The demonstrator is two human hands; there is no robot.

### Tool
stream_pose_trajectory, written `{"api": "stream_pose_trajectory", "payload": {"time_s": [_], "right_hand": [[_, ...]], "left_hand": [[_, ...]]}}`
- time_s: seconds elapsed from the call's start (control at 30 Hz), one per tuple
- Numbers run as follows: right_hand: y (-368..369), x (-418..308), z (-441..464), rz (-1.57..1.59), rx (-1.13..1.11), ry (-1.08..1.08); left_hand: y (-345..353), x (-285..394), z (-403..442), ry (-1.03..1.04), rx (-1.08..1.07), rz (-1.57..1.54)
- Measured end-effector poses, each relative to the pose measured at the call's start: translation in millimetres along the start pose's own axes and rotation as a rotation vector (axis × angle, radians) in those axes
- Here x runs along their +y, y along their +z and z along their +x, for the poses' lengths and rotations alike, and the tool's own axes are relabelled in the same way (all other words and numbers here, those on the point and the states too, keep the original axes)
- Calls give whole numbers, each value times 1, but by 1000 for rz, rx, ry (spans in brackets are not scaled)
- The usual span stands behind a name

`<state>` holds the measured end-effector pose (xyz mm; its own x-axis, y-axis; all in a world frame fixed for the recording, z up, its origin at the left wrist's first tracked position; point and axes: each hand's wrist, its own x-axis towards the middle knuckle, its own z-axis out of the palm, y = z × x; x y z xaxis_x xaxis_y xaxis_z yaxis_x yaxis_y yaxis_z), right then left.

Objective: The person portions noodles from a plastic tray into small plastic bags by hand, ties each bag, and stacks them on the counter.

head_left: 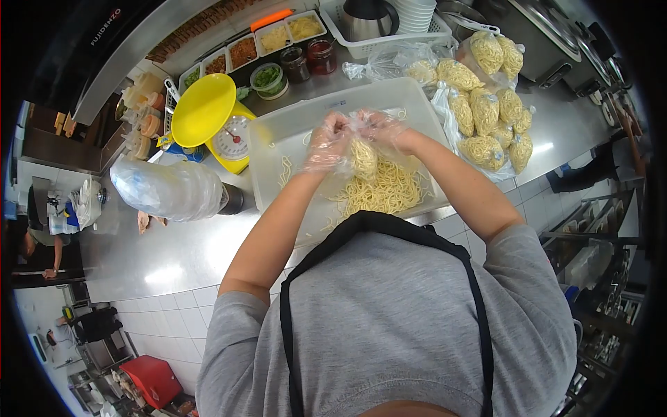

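Both of my hands wear clear plastic gloves and are over a translucent tub [278, 132]. Between them hangs a small clear bag of noodles [363, 160]. My left hand [329, 144] pinches the left side of the bag's top, and my right hand [382, 130] pinches the right side. Loose yellow noodles [389, 189] lie in the tub below and to the right of the bag. Just left of the tub stands a yellow scale [236, 142] with a round dial and a yellow pan. Several filled noodle bags [484, 111] are piled right of the tub.
Behind the tub are a tray of toppings [243, 52], dark jars [294, 64], a container of chopped greens [269, 80] and a white basket [368, 48] with a kettle and bowls. A plastic-wrapped stack [167, 189] stands at the left. Other people are partly visible at the edges.
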<state>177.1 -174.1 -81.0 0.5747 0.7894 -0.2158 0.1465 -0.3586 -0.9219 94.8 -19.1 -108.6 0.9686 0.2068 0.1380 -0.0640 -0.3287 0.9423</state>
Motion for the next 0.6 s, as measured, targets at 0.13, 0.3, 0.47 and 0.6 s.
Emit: {"api": "stream_pose_trajectory", "payload": {"time_s": [0.13,0.3,0.47,0.6], "right_hand": [[0,15,8,-59,19,103],[-8,29,12,213,-68,136],[-8,37,16,119,-97,193],[-2,13,4,68,-107,121]], "left_hand": [[-3,14,-2,-123,-63,-51],[0,14,0,-98,-28,78],[2,22,-4,-69,2,175],[3,21,-6,-54,44,186]]}}
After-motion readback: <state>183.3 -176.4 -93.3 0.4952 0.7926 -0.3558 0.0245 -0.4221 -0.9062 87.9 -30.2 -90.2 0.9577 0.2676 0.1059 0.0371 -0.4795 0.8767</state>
